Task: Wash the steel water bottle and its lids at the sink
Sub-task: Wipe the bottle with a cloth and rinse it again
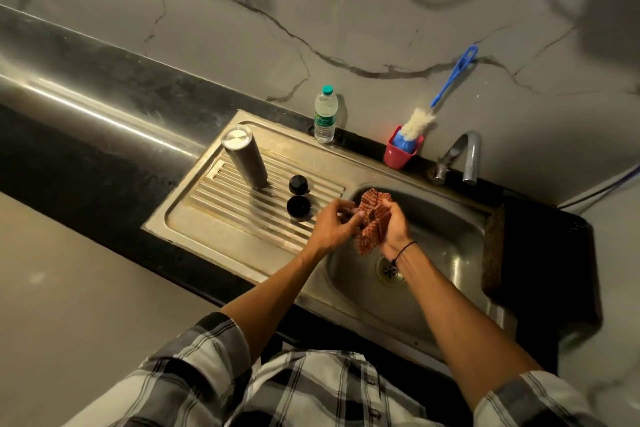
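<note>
Both forearms bare, sleeves rolled to the elbows, reaching forward and converging. Left hand [332, 224]: palm down, fingers curled, tips pinching the near edge of a checked cloth [372, 220]. Right hand [394, 227]: fingers wrapped in a full grip round the same cloth, black band on the wrist. Hands just beside each other.

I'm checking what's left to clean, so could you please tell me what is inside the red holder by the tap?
The red holder holds a blue-handled brush, white bristles sticking out, with something blue beneath them. The holder's bottom is hidden.
</note>
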